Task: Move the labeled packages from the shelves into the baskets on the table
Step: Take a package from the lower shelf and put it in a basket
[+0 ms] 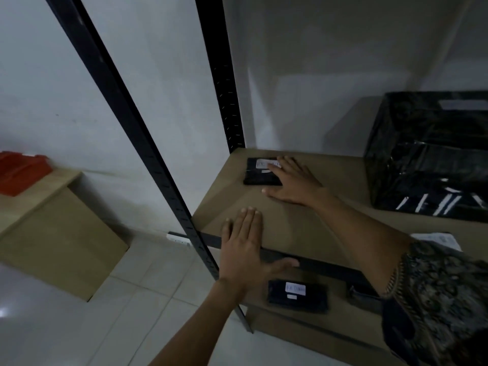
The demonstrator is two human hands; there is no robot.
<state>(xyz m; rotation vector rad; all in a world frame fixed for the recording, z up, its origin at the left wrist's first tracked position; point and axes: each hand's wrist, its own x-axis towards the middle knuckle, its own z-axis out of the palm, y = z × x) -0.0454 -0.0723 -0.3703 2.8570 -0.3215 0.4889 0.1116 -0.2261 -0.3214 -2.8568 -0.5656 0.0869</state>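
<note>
Small black labeled package (pixel 262 172), shelf board's (pixel 303 223) back-left corner: open right hand (pixel 291 184) overlaps its right edge; left hand (pixel 244 245), flat and empty, farther off at the front rail.

My left hand (pixel 244 249) is lying flat, palm down, fingers together, thumb splayed. My right hand (pixel 293 182) is reaching farther forward, fingers spread wide.

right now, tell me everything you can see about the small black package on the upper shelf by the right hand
The small black package is a flat rectangle that looks wrapped in dark plastic, with a white label at its top right; the writing is too blurred to read. It lies flat on the tan shelf board, near the back left corner beside the black upright. The right hand lies spread over its right edge, fingers covering part of the label. It is not lifted.
</note>
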